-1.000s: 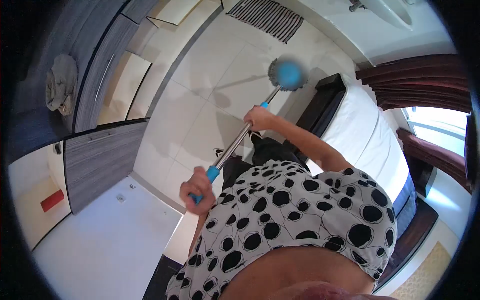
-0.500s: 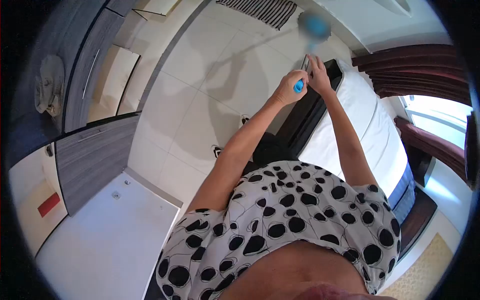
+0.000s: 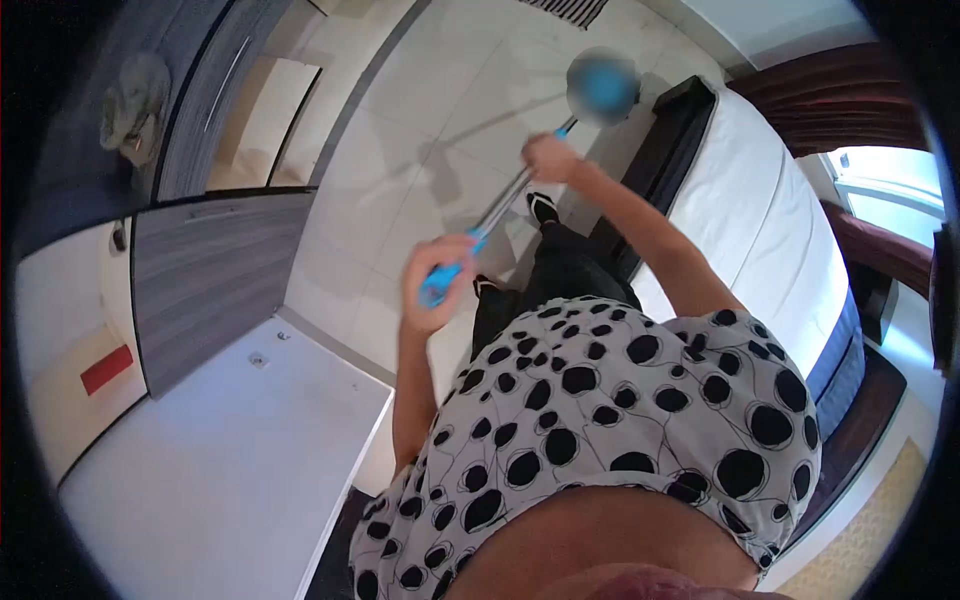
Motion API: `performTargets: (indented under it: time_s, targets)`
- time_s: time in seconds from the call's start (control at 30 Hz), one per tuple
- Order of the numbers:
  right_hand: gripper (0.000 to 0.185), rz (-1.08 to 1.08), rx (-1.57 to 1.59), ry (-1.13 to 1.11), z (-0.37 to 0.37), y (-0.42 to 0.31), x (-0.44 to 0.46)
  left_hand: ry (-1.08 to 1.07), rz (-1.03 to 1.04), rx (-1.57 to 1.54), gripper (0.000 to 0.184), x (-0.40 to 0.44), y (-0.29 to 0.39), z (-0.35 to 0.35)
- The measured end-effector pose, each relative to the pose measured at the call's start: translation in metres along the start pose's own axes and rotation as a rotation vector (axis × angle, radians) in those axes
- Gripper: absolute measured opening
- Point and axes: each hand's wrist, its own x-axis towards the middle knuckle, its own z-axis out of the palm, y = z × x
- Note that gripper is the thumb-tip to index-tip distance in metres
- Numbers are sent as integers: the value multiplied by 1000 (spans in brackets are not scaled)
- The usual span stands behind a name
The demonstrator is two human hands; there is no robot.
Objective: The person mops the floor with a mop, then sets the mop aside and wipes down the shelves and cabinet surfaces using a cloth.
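A mop with a silver pole [image 3: 505, 203] and a round head [image 3: 603, 86], blue at its centre, reaches across the pale tiled floor [image 3: 400, 150]. My left hand [image 3: 437, 283] is wrapped round the blue grip at the pole's near end. Farther along, my right hand [image 3: 550, 158] is closed on the pole not far from the head. The head is blurred and rests at floor level beside the dark end of the bed.
The bed [image 3: 750, 200] with a white cover stands at the right, its dark frame [image 3: 672, 150] facing the floor. Grey wooden cabinets [image 3: 215, 270] line the left. A striped mat [image 3: 570, 8] lies at the top. Brown curtains [image 3: 830, 95] hang by a window.
Since half a second ago, the mop head has come nearer to me, and my left hand has drawn back and left, away from my right hand. Both hands stay on the mop.
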Motion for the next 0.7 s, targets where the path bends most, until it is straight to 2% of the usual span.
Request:
performTargets:
  time_s: [0.03, 0.07, 0.1, 0.13, 0.17, 0.2, 0.27, 0.33, 0.47, 0.5, 0.53, 0.57, 0.6, 0.63, 0.67, 0.7]
  targets:
    - [23, -16, 148, -23, 11, -33, 2, 35, -103, 185, 23, -26, 14, -20]
    - [22, -69, 212, -20, 2, -78, -3, 176, -206, 201, 26, -58, 35, -35]
    - [20, -52, 232, -46, 11, -118, -2, 327, -162, 38, 31, -71, 55, -42]
    - [19, -164, 254, -52, 21, -149, -4, 482, -225, 184, 24, -106, 55, -58]
    - [15, -129, 296, -146, 20, -190, -7, 649, -148, -39, 27, -115, 78, -55]
    - [17, -180, 265, -146, 41, -223, -8, 807, -59, -265, 34, -123, 101, -52]
    - [15, -267, 353, -128, 45, -264, -9, 1096, 142, -366, 44, -152, 99, -65]
    - [18, -285, 369, -292, 43, -287, -19, 1150, 185, -322, 46, -165, 111, -64]
    - [22, -265, 272, -466, 36, -264, -21, 1203, 207, -444, 49, -169, 84, -53]
    - [22, -211, 251, -467, 39, -248, -21, 1266, 146, -390, 50, -153, 76, -41]
    - [21, -158, 234, -469, 47, -227, -21, 1193, 111, -342, 49, -153, 54, -39]
    - [20, -197, 284, -288, 88, -195, -25, 1243, 35, -239, 45, -147, 32, -27]
    - [18, -175, 249, -184, 77, -169, -31, 1338, 30, -272, 41, -126, 13, -13]
    - [17, -176, 259, -223, 86, -132, -29, 1204, 40, -490, 39, -131, -23, -5]
    - [15, -14, 288, -252, 80, -104, -35, 1152, 58, -499, 37, -111, -44, 17]
    - [15, -1, 191, -283, 73, -73, -36, 931, 189, -47, 32, -103, -74, 28]
